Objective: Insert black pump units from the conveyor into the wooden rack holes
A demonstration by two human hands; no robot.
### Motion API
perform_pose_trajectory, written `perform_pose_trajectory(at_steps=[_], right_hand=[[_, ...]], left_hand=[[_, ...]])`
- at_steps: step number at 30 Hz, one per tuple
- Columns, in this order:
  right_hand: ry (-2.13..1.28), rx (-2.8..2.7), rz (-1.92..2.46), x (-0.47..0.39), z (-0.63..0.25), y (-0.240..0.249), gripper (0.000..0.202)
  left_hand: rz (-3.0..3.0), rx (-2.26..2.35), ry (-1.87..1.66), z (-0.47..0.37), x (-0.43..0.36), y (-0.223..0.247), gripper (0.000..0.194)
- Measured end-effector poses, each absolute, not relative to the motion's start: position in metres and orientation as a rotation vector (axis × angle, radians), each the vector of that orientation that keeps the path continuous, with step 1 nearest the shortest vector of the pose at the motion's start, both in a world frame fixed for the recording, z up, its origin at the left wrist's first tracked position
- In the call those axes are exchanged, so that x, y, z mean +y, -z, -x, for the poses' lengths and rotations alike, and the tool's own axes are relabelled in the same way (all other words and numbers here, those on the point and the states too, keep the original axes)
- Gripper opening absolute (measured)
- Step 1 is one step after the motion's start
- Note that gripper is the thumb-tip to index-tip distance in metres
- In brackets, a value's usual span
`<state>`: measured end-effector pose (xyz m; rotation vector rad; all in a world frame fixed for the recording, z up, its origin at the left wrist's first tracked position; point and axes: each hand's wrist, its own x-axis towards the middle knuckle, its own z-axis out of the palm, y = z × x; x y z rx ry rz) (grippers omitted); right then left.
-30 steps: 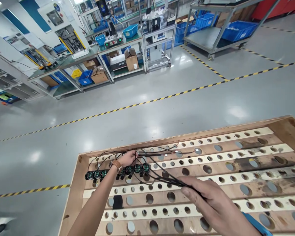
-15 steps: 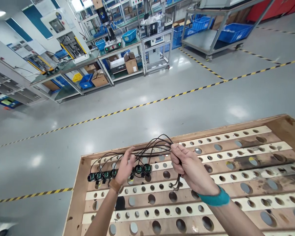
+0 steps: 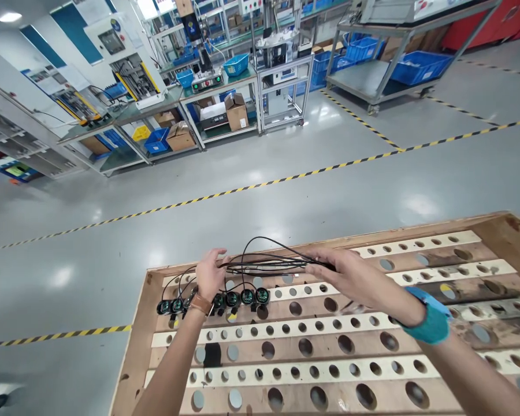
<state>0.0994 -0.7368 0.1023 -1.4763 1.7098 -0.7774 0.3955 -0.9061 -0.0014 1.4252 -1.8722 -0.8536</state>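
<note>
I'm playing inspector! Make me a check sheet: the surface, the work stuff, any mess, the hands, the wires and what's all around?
Surface: perforated wooden tray, stained dark toward the right
Work things: row of round black parts with green faces, at the left
Clutter: black square patch; loose or fixed, unclear
Hands: right hand pinches the cables; left hand at their other end, grip unclear
Cables: black cables stretched between the hands, one arching higher
Surroundings: yellow-and-black floor tape, cardboard box, blue bin
</note>
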Motion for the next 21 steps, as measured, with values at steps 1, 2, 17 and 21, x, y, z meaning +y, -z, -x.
perform_pose_trajectory(at_steps=[1,2,17,21], right_hand=[[0.643,1.839,1.611,-0.738,-0.086,-0.091,0.035],[0.494,1.938,1.711,-0.739,-0.073,-0.077,0.035],[-0.254,2.416,1.518,-0.707,0.023,0.078,0.045],[-0.297,2.548,1.365,-0.706,0.051,0.066,0.040]], left_hand=[[-1.406,-1.936,0.851,-0.399,-0.911,0.002,0.011],[-1.389,-1.999,0.853,-0.401,-0.914,0.004,0.013],[-1.414,-2.355,0.898,-0.427,-0.907,0.070,0.017],[-1.422,-2.302,0.958,-0.430,-0.908,0.077,0.018]])
